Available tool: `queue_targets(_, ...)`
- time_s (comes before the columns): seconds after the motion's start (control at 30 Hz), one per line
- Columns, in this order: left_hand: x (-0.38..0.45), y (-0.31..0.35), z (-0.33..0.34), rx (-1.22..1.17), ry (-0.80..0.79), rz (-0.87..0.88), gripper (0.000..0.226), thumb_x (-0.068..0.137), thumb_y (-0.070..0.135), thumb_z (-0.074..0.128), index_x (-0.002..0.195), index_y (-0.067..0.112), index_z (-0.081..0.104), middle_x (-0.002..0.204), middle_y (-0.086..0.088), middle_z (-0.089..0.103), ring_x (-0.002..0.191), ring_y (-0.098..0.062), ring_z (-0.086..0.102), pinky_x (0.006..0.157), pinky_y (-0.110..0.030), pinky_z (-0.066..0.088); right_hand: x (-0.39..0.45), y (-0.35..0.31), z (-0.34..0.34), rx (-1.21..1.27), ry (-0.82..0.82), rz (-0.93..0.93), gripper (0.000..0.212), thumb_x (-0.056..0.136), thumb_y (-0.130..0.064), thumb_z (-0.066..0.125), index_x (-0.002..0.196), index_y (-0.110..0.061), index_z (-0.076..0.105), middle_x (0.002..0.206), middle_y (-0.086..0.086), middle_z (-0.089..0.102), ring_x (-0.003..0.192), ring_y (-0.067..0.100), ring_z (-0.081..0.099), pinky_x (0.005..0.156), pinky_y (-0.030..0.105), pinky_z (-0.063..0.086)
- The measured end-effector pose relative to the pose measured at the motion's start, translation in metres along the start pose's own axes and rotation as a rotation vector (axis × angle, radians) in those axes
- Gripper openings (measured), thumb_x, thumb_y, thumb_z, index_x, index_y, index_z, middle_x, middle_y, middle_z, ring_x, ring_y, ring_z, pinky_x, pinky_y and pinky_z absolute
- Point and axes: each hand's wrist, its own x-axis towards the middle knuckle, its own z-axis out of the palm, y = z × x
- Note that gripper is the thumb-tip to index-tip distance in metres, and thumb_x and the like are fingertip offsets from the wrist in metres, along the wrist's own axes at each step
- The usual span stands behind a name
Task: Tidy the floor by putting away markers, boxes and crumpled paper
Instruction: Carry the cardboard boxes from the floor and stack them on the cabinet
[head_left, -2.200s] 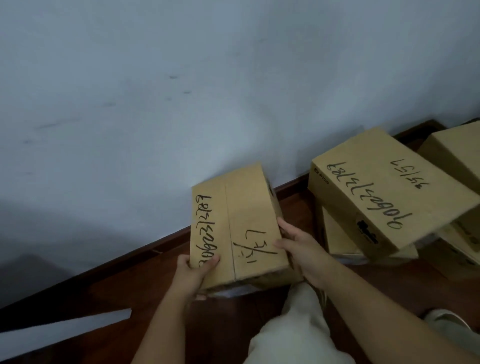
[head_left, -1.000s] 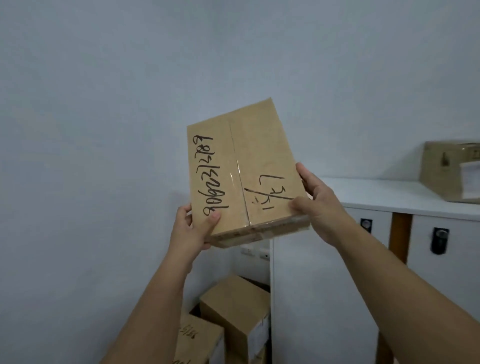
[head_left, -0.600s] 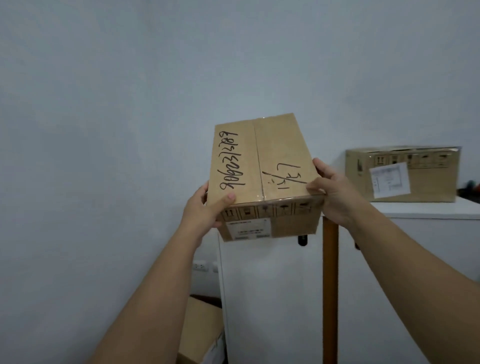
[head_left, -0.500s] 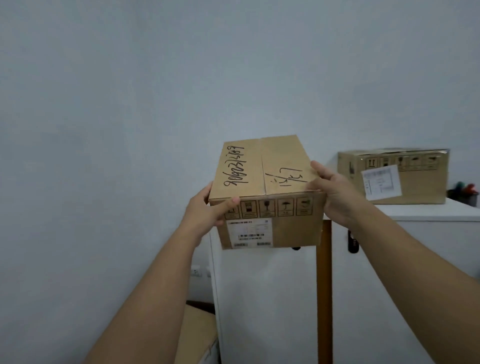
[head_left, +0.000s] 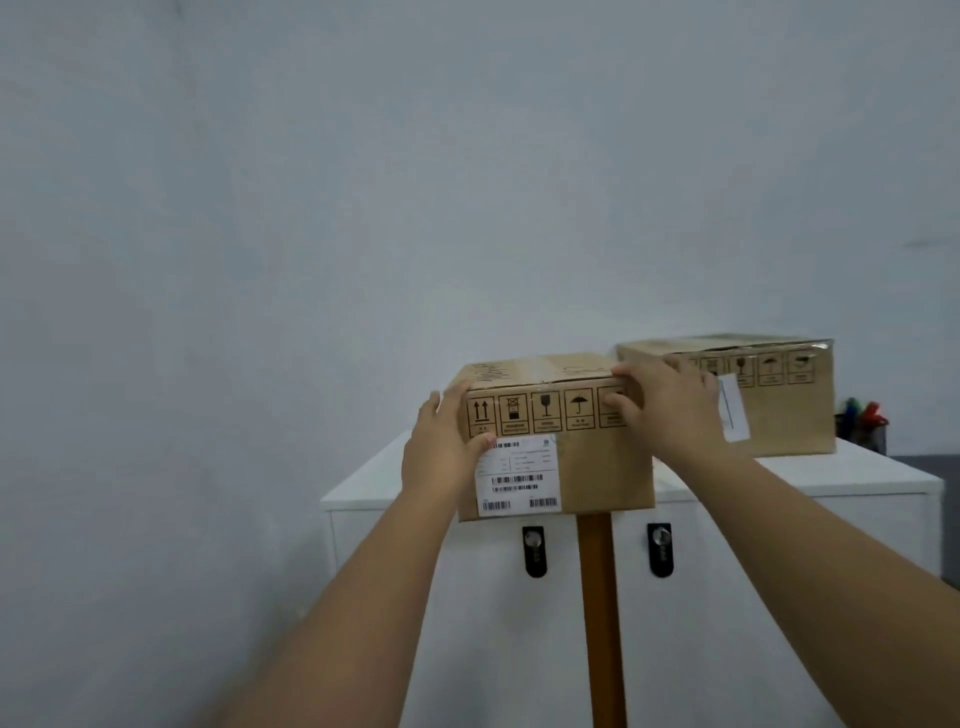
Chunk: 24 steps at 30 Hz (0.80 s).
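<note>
1. Cardboard box (head_left: 597, 457): brown corrugated carton, sealed along the top seam with clear tape. Black handwriting on the top face, too foreshortened to read. Near face carries a row of black handling symbols (arrows, glass, umbrella among them) and a white shipping label (head_left: 518, 475) with barcodes at lower left. It is level with the near edge of the white cabinet (head_left: 857, 480), overhanging the front; whether its base already rests on the top cannot be told.
2. Left hand (head_left: 441, 452): grips the box's left near corner, thumb pressed on the near face beside the label, fingers wrapped round the left side.
3. Right hand (head_left: 667, 410): grips the box's right top corner, fingers curled over the top edge, thumb on the near face.
4. Second cardboard box (head_left: 779, 395): larger, same symbols, white label, standing farther back and to the right on the cabinet top.
5. Marker holder (head_left: 865, 423): dark cup with coloured markers, far right on the cabinet.
6. Cabinet front: two white doors with black locks (head_left: 534, 550), a wooden strip (head_left: 600, 618) between them.
</note>
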Motion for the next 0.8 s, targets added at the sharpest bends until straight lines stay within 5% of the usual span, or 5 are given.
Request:
queue_targets(0.07,0.017,0.002,0.014,0.163,0.036,0.005,0.071,0.081,0.039,0.074,0.140,0.043,0.034,0.158,0.005,0.020,0.129,-0.026,0.043,0.086,-0.039,0.046,0.016,0.008,0.004,-0.154,-0.041,-0.044,0.034,0.088,-0.047,0.058,0.121,-0.036,0.060,0.131,-0.008,0.060,0.136,0.023,0.030,0.106,0.050,0.018)
queue_targets(0.13,0.033,0.005,0.027,0.380,0.079,0.078,0.071,0.082,0.046,0.071,0.142,0.034,0.036,0.153,0.004,0.028,0.122,-0.027,0.040,0.080,-0.035,0.043,0.030,0.011,0.008,-0.233,-0.095,-0.060,0.030,0.090,-0.042,0.056,0.119,-0.035,0.061,0.132,-0.010,0.058,0.137,0.022,0.027,0.106,0.052,0.014)
queue_targets(0.23,0.053,0.007,0.051,0.563,0.132,0.182,0.072,0.082,0.052,0.066,0.141,0.022,0.037,0.139,0.001,0.046,0.115,-0.028,0.043,0.089,-0.037,0.040,0.048,0.016,0.021,-0.317,-0.160,-0.018,0.033,0.091,-0.020,0.050,0.121,-0.032,0.058,0.131,-0.006,0.058,0.135,0.024,0.028,0.106,0.055,0.014)
queue_targets(0.47,0.093,0.002,0.096,0.527,0.113,0.171,0.073,0.083,0.050,0.067,0.143,0.024,0.035,0.145,0.003,0.042,0.120,-0.030,0.042,0.098,-0.040,0.036,0.085,0.032,0.045,-0.395,-0.266,0.057,0.050,0.080,-0.005,0.048,0.123,-0.030,0.055,0.122,-0.002,0.060,0.131,0.027,0.033,0.107,0.061,0.012)
queue_targets(0.8,0.119,0.005,0.129,0.591,0.076,0.195,0.077,0.082,0.046,0.070,0.145,0.021,0.033,0.145,0.002,0.042,0.126,-0.031,0.041,0.101,-0.040,0.035,0.094,0.058,0.067,-0.332,-0.295,0.082,0.065,0.082,0.001,0.041,0.141,-0.025,0.038,0.147,0.000,0.042,0.144,0.030,0.017,0.111,0.064,-0.004)
